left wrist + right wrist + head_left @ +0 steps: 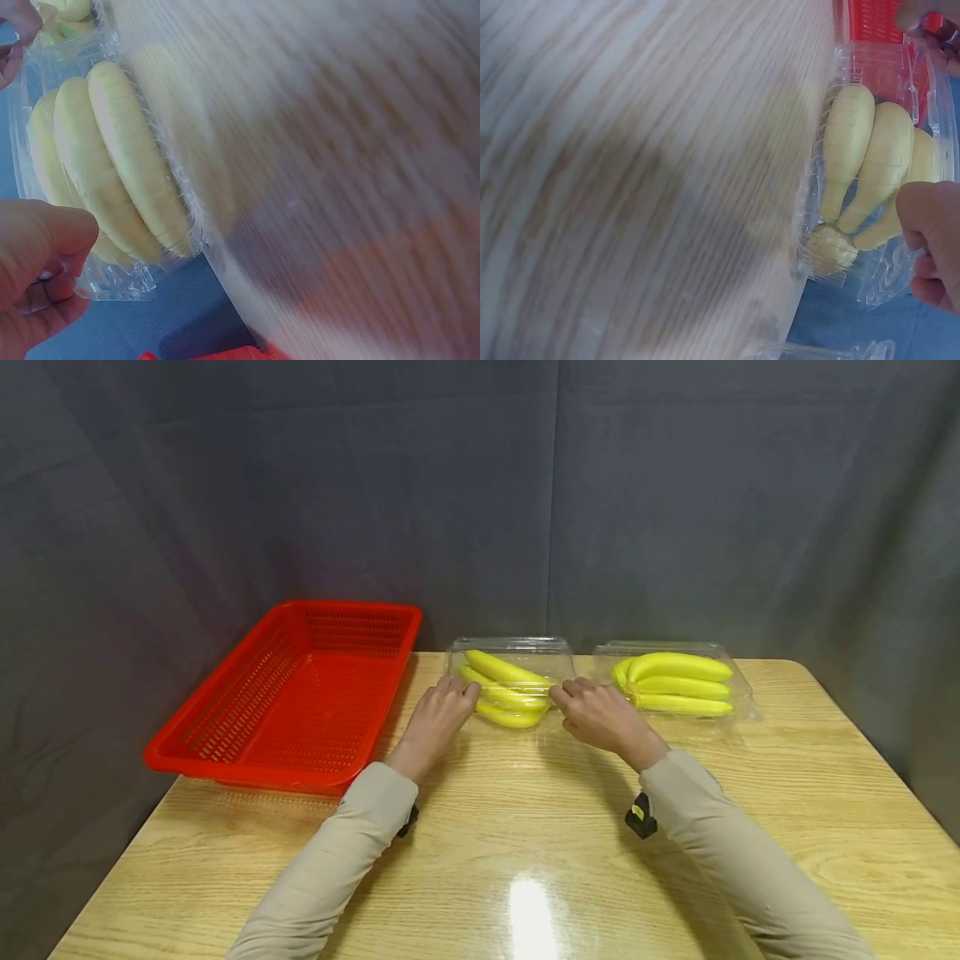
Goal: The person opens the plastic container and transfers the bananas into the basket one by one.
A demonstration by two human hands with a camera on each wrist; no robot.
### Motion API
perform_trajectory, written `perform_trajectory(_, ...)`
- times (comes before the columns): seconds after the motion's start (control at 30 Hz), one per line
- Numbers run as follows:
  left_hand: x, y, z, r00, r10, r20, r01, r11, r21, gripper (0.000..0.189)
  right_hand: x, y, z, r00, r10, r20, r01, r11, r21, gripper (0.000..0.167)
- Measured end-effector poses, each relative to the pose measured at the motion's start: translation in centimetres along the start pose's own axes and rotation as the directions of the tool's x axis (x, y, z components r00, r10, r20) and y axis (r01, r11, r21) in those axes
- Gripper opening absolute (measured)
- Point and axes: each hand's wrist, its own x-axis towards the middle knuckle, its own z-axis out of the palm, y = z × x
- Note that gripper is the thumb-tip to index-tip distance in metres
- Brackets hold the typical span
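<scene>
A clear plastic clamshell box point(558, 649) with a bunch of yellow bananas point(512, 717) inside sits at the back middle of the table. My left hand point(441, 710) pinches its left edge between thumb and curled fingers. On the opposite side my right hand point(602, 714) grips the right edge in the same way. In the left wrist view, the bananas point(112, 161) show through the clear plastic beside the left hand point(45, 270). The right wrist view has the right hand point(936, 232) at the upper rim. Whether the lid is fully closed, I cannot tell.
A second clear box point(611, 649) with bananas point(678, 687) stands right of the first. On the left is a large red plastic basket point(360, 770), overhanging the table's left edge. A grey curtain point(480, 510) hangs behind the wooden table point(480, 835).
</scene>
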Motion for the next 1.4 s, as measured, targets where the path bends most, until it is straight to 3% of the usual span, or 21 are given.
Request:
perform_trajectory(0.37, -0.3, 0.0, -0.3, 1.000, -0.031, -0.006, 0.030, 0.995, -0.095, 0.018, -0.5, -0.2, -0.3, 1.000, 0.001, -0.026, 0.001, 0.998, 0.058, 0.017)
perform_trajectory(0.6, -0.4, 0.1, -0.5, 0.999, -0.048, -0.006, 0.047, 0.993, -0.112, 0.018, -0.9, 0.1, -0.1, 0.999, -0.011, -0.046, 0.014, 0.998, 0.066, 0.020)
perform_trajectory(0.87, -0.7, 0.1, -0.7, 0.995, -0.091, 0.037, 0.097, 0.977, -0.191, 0.030, -1.3, 0.0, -0.2, 0.997, -0.015, -0.077, 0.021, 0.997, 0.079, 0.018)
perform_trajectory(0.97, -0.7, 0.1, -0.7, 0.993, -0.112, 0.028, 0.115, 0.971, -0.211, 0.026, -1.4, -0.1, -0.3, 0.995, -0.013, -0.094, 0.021, 0.996, 0.084, 0.017)
perform_trajectory(1.17, -0.8, -0.1, -0.9, 0.984, -0.175, 0.018, 0.174, 0.952, -0.253, 0.020, -1.6, 0.0, -0.2, 0.992, 0.001, -0.124, 0.010, 0.996, 0.089, 0.014)
perform_trajectory(1.4, -1.2, -0.3, -1.0, 0.967, -0.246, 0.059, 0.251, 0.896, -0.366, 0.028, -1.8, -0.1, -0.1, 0.973, 0.041, -0.228, -0.020, 0.995, 0.094, 0.006)
